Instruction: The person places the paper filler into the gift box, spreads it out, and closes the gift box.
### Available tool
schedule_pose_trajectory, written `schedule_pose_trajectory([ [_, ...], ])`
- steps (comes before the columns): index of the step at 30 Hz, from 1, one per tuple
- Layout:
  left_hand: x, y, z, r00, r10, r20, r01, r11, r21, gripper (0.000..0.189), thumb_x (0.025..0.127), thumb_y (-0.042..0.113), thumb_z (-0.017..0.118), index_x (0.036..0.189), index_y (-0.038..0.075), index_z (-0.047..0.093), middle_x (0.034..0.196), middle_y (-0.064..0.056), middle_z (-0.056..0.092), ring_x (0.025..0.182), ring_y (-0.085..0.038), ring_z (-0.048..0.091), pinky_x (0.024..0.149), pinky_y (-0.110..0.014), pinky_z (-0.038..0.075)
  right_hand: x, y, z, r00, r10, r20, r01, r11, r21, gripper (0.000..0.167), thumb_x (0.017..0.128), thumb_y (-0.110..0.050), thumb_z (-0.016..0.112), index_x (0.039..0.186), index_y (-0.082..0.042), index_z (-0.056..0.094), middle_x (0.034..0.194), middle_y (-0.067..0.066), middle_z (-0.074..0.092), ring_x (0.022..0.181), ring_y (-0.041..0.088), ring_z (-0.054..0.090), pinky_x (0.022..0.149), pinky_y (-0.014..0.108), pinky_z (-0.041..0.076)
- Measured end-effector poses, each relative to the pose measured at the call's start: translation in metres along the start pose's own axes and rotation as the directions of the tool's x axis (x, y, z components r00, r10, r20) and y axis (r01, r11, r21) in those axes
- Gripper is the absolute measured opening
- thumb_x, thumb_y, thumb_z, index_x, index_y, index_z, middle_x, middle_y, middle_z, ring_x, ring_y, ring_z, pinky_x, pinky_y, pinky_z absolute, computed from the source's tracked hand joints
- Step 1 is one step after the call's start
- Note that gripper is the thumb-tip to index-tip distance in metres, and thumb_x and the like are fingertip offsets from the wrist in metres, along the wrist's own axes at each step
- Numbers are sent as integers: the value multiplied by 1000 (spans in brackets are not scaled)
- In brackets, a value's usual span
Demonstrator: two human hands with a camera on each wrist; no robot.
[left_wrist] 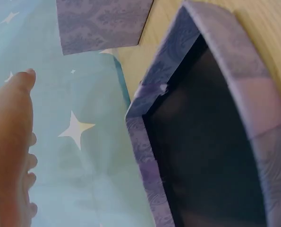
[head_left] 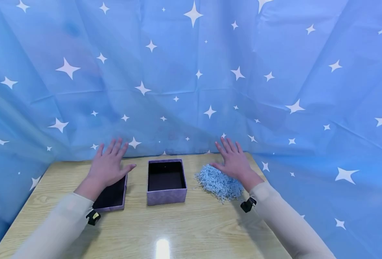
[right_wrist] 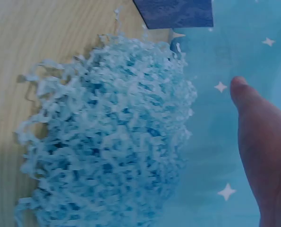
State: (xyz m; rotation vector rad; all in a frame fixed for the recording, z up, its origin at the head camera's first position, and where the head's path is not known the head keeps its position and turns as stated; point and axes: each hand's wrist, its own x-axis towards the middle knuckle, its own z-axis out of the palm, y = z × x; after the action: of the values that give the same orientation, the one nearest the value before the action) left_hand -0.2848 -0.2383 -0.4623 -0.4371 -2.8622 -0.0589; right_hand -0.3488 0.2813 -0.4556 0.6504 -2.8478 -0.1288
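Note:
My left hand (head_left: 108, 167) is spread above the box lid (head_left: 113, 196), which lies with its black inside facing up. In the left wrist view the lid (left_wrist: 211, 137) shows a purple damask-patterned rim, and the hand (left_wrist: 10, 142) is apart from it. Over a heap of light blue shredded paper (head_left: 220, 183) my right hand (head_left: 234, 163) hovers with straight, parted fingers. The right wrist view shows the shredded paper (right_wrist: 116, 137) beside the hand (right_wrist: 263, 142), with a gap between. Between both hands stands a purple box (head_left: 166, 196), its top uncovered and its inside black.
Everything stands on a light wood-grain table (head_left: 178, 230). A blue cloth (head_left: 178, 72) with white stars hangs behind the table's far edge and along its sides. Black straps with small devices sit on the left wrist (head_left: 93, 217) and the right wrist (head_left: 248, 204).

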Motion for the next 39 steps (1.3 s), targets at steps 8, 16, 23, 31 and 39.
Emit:
schedule_pose_trajectory([
  [8, -4, 14, 13, 995, 95, -40, -96, 995, -34, 94, 108, 71, 53, 175, 8, 33, 181, -22, 24, 166, -44, 25, 131, -70, 17, -19, -2, 5, 999, -36, -21, 37, 999, 33, 100, 104, -76, 57, 177, -15, 27, 184, 14, 15, 170, 40, 10, 135, 62, 9],
  [16, -6, 28, 25, 984, 164, -72, -173, 976, -135, 92, 107, 68, 60, 173, 8, 39, 178, -20, 32, 164, -43, 29, 130, -68, 22, -38, -2, 21, 999, -40, -37, 46, 984, 173, 97, 103, -70, 64, 174, -10, 35, 180, 19, 27, 165, 46, 24, 130, 71, 20],
  [23, -6, 36, 34, 974, 208, -86, -223, 949, -221, 91, 105, 69, 63, 172, 10, 41, 178, -17, 35, 164, -41, 31, 128, -67, 26, -52, -2, 34, 1000, -22, -8, 23, 938, 346, 93, 105, -61, 69, 175, -10, 35, 178, 23, 31, 162, 50, 29, 126, 73, 25],
  [31, -6, 42, 45, 969, 241, -63, -248, 912, -327, 95, 104, 63, 70, 175, 12, 34, 179, -15, 32, 161, -43, 36, 126, -70, 29, -62, 1, 52, 1000, -17, -16, 22, 890, 455, 93, 101, -56, 78, 174, -13, 39, 176, 24, 35, 158, 53, 35, 123, 77, 27],
  [39, -8, 49, 48, 968, 251, -24, -238, 877, -416, 101, 102, 57, 77, 176, 7, 30, 181, -14, 27, 163, -43, 30, 127, -71, 26, -65, 3, 68, 996, -56, -73, 85, 867, 491, 90, 101, -50, 81, 173, -14, 40, 174, 22, 38, 157, 51, 38, 122, 77, 31],
])
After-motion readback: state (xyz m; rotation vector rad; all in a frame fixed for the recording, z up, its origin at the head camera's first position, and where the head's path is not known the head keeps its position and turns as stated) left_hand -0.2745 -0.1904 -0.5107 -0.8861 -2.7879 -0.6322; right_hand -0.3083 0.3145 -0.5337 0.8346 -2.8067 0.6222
